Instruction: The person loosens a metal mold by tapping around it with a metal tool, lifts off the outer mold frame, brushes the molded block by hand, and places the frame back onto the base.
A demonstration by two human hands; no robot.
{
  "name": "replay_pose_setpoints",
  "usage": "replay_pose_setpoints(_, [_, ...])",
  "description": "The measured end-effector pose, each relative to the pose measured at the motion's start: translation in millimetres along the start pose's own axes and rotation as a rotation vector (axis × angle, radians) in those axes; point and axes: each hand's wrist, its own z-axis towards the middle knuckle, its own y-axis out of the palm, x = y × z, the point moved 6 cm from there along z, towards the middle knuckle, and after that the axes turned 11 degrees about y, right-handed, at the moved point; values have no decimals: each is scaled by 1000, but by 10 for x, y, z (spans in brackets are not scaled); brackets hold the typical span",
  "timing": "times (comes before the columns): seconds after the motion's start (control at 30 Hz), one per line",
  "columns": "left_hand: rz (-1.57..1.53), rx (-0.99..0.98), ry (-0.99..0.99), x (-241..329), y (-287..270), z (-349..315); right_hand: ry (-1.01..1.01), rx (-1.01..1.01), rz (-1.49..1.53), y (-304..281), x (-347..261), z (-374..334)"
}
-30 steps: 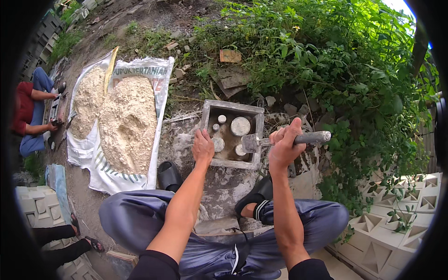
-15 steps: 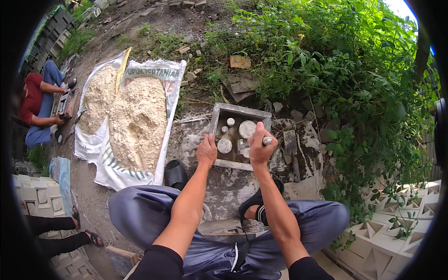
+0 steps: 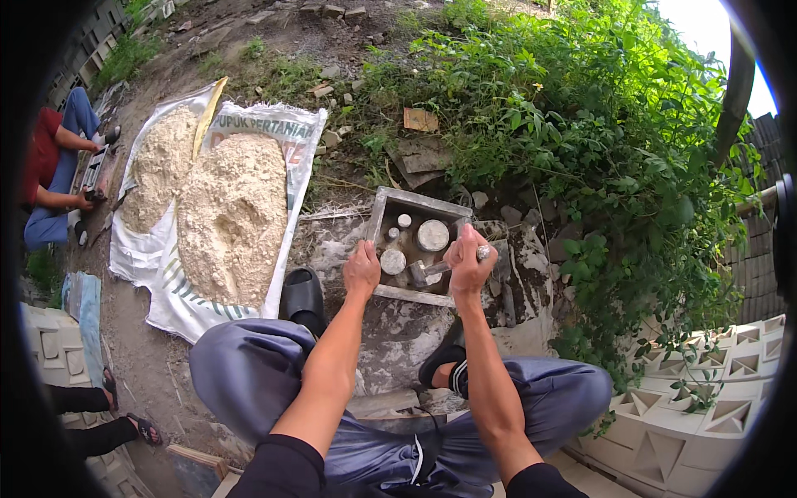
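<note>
Between my feet sits a square grey mould frame [image 3: 415, 295] with raised walls. Inside it stand several round discs of different sizes, among them a large disc [image 3: 432, 236] and a medium disc [image 3: 393, 261]. My left hand [image 3: 362, 270] is closed over the frame's left wall near its front corner. In the fist of my right hand [image 3: 471, 264] is the handle of a hammer, at the frame's right side. The hammer's head [image 3: 418, 273] points left, low over the front part of the mould, partly covering a pale piece there. Whether the head touches it, I cannot tell.
To the left, pale powder [image 3: 232, 220] is heaped on a spread white sack [image 3: 292, 158]. Leafy plants [image 3: 581, 149] crowd the right side, above patterned pale blocks [image 3: 664, 448]. A person [image 3: 62, 166] works at far left; another person's sandalled feet [image 3: 143, 429] show below.
The hammer has tilted, so its head and shaft now show to the left of my right fist. My left hand stays on the frame. The whole view has shifted slightly.
</note>
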Motion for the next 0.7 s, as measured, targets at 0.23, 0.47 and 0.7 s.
replay_pose_setpoints(0.23, [-30,-11,11,138,7,24,-48,-58,-328,-25,479,52])
replay_pose_setpoints(0.47, [-33,3,13,49,20,11,13,-184,-154,61,54,-155])
replay_pose_setpoints(0.7, [-3,-44,-27,66,77,32,49,-151,-287,-339,330,-158])
